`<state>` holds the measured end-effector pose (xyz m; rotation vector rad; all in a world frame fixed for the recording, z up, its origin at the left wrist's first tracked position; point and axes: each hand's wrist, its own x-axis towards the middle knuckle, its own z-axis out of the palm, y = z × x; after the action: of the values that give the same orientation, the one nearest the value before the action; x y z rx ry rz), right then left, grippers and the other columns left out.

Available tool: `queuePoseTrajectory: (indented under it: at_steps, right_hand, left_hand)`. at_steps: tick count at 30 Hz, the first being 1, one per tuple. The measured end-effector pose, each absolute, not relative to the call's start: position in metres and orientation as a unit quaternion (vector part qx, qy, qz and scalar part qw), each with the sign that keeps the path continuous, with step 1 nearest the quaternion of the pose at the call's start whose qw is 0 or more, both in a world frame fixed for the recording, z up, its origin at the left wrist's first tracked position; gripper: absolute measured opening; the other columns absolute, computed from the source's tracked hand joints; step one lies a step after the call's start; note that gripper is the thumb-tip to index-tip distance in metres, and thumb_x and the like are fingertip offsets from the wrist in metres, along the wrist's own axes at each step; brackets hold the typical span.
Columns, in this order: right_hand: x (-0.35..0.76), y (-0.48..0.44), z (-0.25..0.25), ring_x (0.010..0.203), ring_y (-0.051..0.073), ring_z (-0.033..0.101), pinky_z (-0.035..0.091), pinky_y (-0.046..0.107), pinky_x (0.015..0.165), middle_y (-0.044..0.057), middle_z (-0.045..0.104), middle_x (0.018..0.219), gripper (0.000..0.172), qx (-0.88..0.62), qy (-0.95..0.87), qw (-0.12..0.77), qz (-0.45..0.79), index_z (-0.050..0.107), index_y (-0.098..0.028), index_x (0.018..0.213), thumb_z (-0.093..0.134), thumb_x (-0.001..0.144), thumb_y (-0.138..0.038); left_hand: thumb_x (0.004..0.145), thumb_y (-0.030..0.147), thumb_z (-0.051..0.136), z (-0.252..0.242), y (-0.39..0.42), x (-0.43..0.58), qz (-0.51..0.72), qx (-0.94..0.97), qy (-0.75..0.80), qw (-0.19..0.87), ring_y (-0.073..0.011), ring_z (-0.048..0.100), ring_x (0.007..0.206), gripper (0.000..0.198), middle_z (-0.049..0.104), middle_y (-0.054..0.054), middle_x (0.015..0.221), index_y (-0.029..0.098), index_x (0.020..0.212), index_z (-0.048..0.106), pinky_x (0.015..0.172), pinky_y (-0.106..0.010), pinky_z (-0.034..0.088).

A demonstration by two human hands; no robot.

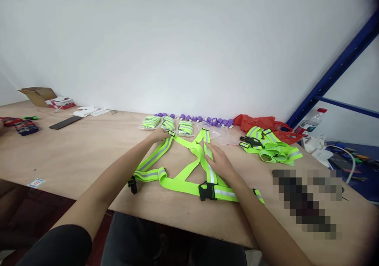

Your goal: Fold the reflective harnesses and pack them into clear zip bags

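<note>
A neon-yellow reflective vest (183,183) made of straps with grey stripes lies spread on the table in front of me. At its upper left corner my left hand (160,134) has its fingers closed on the strap, beside a black slider (171,133). My right hand (219,161) rests along the right-hand strap, with its fingers stretched out. Along the lower strap sits a black buckle (207,191), and another black clip (132,185) hangs at the left corner near the table edge.
Several bagged vests (186,127) and purple pieces (218,122) line the wall. To the right are a loose heap of vest straps (275,149), a red plastic bag (260,123) and a bottle (310,122). At left lie a dark flat bar (65,122) and a cardboard box (37,96).
</note>
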<state>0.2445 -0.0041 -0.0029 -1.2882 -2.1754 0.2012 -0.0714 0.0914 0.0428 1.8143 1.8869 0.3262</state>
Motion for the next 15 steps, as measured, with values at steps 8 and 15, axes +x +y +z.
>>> queuePoseTrajectory:
  at_steps: [8,15]
  right_hand:
    - [0.197,-0.057,0.025,0.108,0.026,0.064,0.044,0.046,0.101,0.010,0.072,0.114,0.028,-0.328,-0.897,0.296,0.012,0.068,-0.023,0.113,0.046,0.098,-0.027]
    - [0.160,-0.120,0.028,0.096,0.026,0.066,0.051,0.042,0.085,0.009,0.071,0.108,0.021,-0.347,-0.891,0.290,0.039,0.066,-0.024,0.112,0.058,0.093,-0.025]
  left_hand:
    - [0.077,0.040,0.068,0.077,0.045,-0.098,0.197,0.699,0.661,0.187,-0.0237,0.065,0.085,0.022,0.071,-0.006,0.087,0.018,0.081,0.064,0.070,-0.028,0.046]
    - [0.088,0.063,0.048,0.058,-0.126,-0.143,0.377,0.606,0.689,0.124,-0.0241,0.065,0.089,0.042,0.067,-0.005,0.097,0.022,0.094,0.053,0.077,-0.034,0.052]
